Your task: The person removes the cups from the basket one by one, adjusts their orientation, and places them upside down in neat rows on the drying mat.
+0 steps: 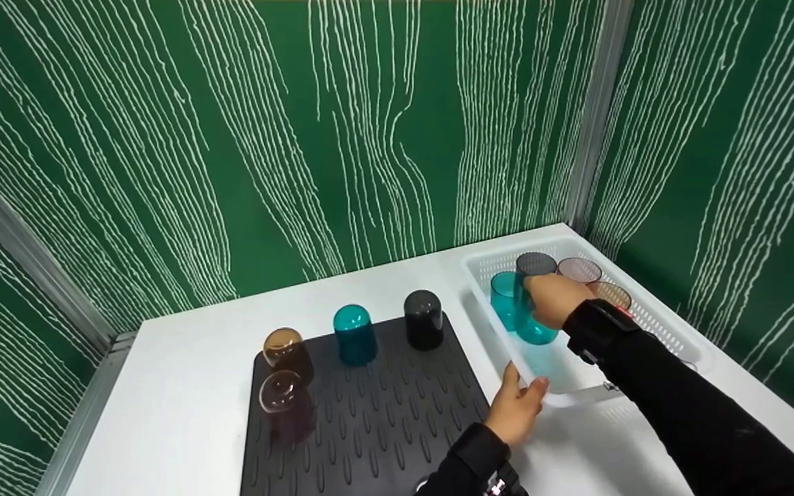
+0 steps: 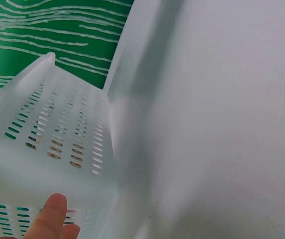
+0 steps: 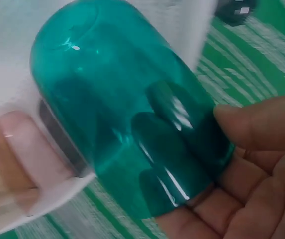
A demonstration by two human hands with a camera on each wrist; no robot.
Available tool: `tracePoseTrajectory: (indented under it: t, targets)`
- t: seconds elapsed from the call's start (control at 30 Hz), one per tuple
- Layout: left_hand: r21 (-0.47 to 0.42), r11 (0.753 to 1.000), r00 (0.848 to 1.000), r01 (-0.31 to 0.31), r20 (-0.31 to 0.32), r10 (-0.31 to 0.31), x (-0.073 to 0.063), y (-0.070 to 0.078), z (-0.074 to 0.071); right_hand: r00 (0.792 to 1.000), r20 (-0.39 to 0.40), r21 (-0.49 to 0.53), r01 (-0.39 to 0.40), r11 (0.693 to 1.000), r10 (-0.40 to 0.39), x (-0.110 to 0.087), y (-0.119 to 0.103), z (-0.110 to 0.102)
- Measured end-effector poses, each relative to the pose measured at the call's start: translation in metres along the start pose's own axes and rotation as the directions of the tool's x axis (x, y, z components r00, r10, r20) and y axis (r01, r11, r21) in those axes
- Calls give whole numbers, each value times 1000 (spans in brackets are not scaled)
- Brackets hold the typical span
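My right hand [image 1: 559,300] holds a teal glass [image 3: 107,99] over the white basket [image 1: 483,289], its thumb outside the glass and several fingers inside the mouth. In the right wrist view the glass's rounded base points away from the palm. Close by in the basket stand another teal glass [image 1: 504,297], a grey glass [image 1: 535,264], a pink glass [image 1: 579,269] and an amber glass [image 1: 614,295]. At the basket's near left corner my left hand [image 1: 515,413] grips the wall, with a finger [image 2: 52,214] along the perforated outside.
A black ridged drying mat [image 1: 369,427] lies left of the basket on the white table [image 1: 169,386]. Upside down on it are an amber glass [image 1: 287,348], a pink glass [image 1: 287,406], a teal glass [image 1: 354,334] and a dark grey glass [image 1: 423,320]. Green walls [image 1: 266,138] stand behind and right.
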State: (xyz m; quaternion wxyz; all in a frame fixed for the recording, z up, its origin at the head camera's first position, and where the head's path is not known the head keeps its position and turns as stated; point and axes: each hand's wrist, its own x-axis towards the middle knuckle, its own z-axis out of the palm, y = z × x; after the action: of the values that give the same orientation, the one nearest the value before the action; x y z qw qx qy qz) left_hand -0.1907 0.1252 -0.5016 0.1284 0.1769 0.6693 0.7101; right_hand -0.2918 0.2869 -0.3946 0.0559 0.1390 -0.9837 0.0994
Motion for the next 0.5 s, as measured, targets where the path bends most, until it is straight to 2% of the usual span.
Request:
tracePoseTrajectory:
  t: [0.03,0.13,0.3,0.4,0.5]
  targets:
    - [-2,1000,1000,0,-4,0,0,0,0,1000,7,11,-9,1000,9,-7,-12,-12]
    - [-25,1000,1000,-7,-11,7,0,-1,1,998,-65,46,10,999,-7,-18,-27,-25]
    - [-86,996,1000,-12,-16,11,1,-5,2,973,-226,174,82,981,-42,-30,-37,-25]
    - [-106,994,1000,8,-24,-10,1,-8,1,952,-306,286,124,950,-32,-36,-46,-19]
    - [-126,992,998,32,-41,-37,1,-10,0,931,-364,407,156,900,3,-42,-58,-10]
